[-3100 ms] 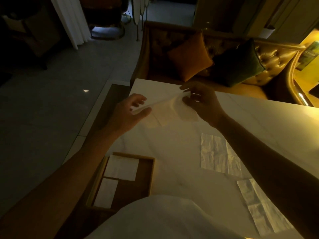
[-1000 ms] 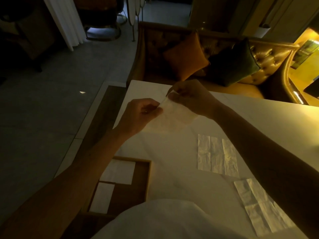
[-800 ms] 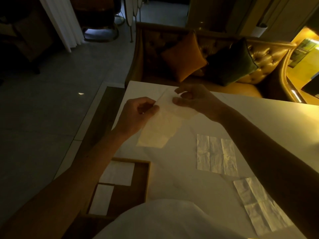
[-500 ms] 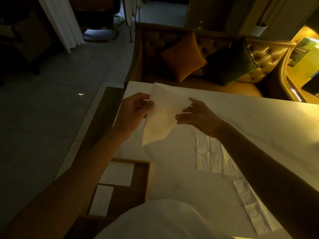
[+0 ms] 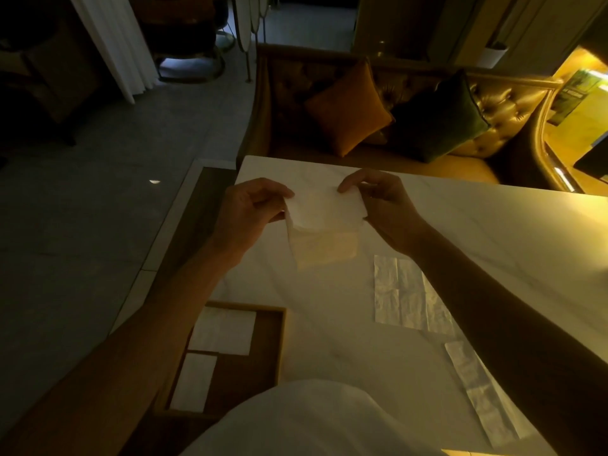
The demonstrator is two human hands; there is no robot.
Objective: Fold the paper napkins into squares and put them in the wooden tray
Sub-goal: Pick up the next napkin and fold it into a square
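A white paper napkin point(image 5: 324, 225) hangs in the air over the far part of the white table point(image 5: 345, 340), folded over at its top so a lower flap droops down. My left hand point(image 5: 250, 212) pinches its left upper corner and my right hand point(image 5: 381, 199) pinches its right upper corner. The wooden tray point(image 5: 279, 343) sits at the near left of the table with two folded white napkins in it, one point(image 5: 223, 330) behind the other point(image 5: 192, 381). Two unfolded napkins lie flat on the right, one point(image 5: 408, 302) near the middle and one point(image 5: 483, 393) closer to me.
A tufted gold sofa point(image 5: 493, 126) with an orange cushion point(image 5: 345, 106) and a dark green cushion point(image 5: 437, 116) stands just beyond the table's far edge. Grey floor drops away on the left. My white shirt point(image 5: 312, 422) fills the bottom centre.
The napkin hung from my left hand as a long strip; my right hand has now taken its other corner and both hands hold it spread level, folded over at the top.
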